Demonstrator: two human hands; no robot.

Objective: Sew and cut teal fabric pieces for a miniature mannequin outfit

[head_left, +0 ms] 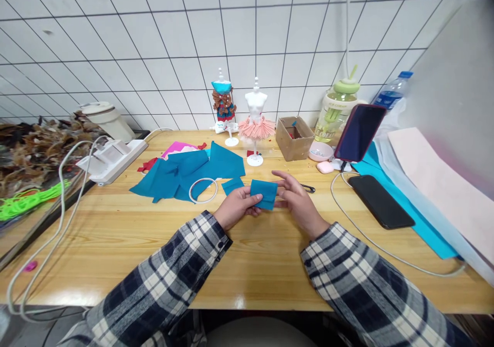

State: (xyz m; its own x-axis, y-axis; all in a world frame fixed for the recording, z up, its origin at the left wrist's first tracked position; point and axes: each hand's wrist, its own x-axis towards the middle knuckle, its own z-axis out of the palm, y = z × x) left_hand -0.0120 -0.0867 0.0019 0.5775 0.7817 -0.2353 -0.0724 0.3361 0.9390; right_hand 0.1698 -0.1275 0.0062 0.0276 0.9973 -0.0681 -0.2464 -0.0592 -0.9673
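Between thumb and fingers, my left hand (236, 206) grips a small folded square of teal cloth or crepe paper (264, 188) above the table. My right hand (300, 202) is at the square's right edge with its fingers apart; whether the fingertips touch it I cannot tell. Behind my left hand lies another small teal piece (232, 184). A white ring (203, 179) rests partly over large teal sheets (189, 167) farther left. Past my right hand, a black looped handle (309, 188) shows, the rest of it hidden.
Two miniature dress forms stand at the back, one in a pink skirt (257, 127), one in a brown and teal outfit (223, 103). To their right are a cardboard box (295, 144), a bottle (339, 105) and a propped phone (358, 133). A power strip (118, 159) sits left.
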